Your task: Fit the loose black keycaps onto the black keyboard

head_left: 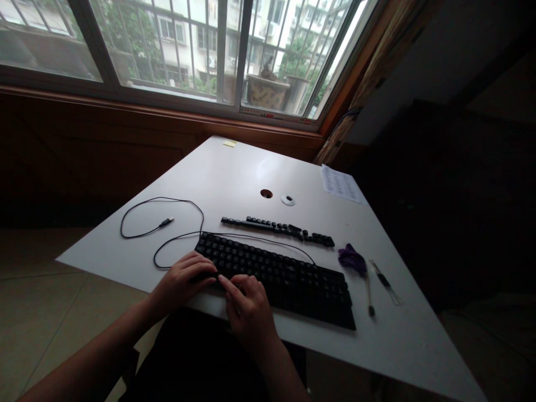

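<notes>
A black keyboard (288,279) lies at a slant near the front edge of the white table. My left hand (186,276) is closed around its front left corner, fingers on top and thumb toward the front. Beside it my right hand (249,304) has curled fingers, with its thumb and index finger brought to the keyboard's front left keys. Whatever sits between those fingertips is too dark and small to make out. Behind the keyboard, loose black keycaps (320,240) lie in an uneven row, a long space bar (259,224) among them.
The keyboard's cable (157,198) loops left to a USB plug (166,221). At right are a purple cloth (352,259), a small brush (370,301) and a wire keycap puller (384,281). Farther back are a cable hole (266,194), its round cover (288,200) and a printed sheet (341,183).
</notes>
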The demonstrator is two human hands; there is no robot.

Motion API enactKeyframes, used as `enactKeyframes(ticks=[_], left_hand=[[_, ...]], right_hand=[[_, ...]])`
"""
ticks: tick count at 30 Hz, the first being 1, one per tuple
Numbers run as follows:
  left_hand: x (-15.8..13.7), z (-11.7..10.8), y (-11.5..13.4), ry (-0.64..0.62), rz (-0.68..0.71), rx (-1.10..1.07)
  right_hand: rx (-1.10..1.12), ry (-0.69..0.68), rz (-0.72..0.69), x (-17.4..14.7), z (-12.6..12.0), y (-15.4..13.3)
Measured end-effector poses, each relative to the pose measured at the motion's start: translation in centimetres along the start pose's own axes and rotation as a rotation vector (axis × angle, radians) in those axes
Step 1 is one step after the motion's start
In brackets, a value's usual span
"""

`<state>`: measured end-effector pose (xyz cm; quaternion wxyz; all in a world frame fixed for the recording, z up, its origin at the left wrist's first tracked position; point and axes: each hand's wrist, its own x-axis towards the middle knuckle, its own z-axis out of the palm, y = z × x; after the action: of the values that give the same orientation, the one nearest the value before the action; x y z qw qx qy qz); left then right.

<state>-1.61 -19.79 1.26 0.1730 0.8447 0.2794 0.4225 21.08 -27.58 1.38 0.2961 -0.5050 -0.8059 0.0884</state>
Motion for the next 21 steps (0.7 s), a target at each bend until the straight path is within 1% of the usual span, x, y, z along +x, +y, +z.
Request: enactKeyframes(ticks=[5, 10, 17, 21], left_hand=[[-0.05, 0.01, 0.02, -0.02, 0.003, -0.003], [-0.31, 0.01, -0.22, -0.018, -0.015, 0.008], [-0.12, 0.01, -0.05, -0.019, 0.0, 0.001], [0.05, -0.2, 0.09, 0.014, -0.02, 0.015]], right_hand=[[0.006, -0.018, 0.01, 0.04, 0.01, 0.13], [0.025, 0.006, -0.001, -0.08, -0.02, 0.11], [-0.012, 0.005, 0.007, 0.05, 0.22, -0.1], [-0.012, -0.006, 0.002, -0.08, 0.04, -0.08]])
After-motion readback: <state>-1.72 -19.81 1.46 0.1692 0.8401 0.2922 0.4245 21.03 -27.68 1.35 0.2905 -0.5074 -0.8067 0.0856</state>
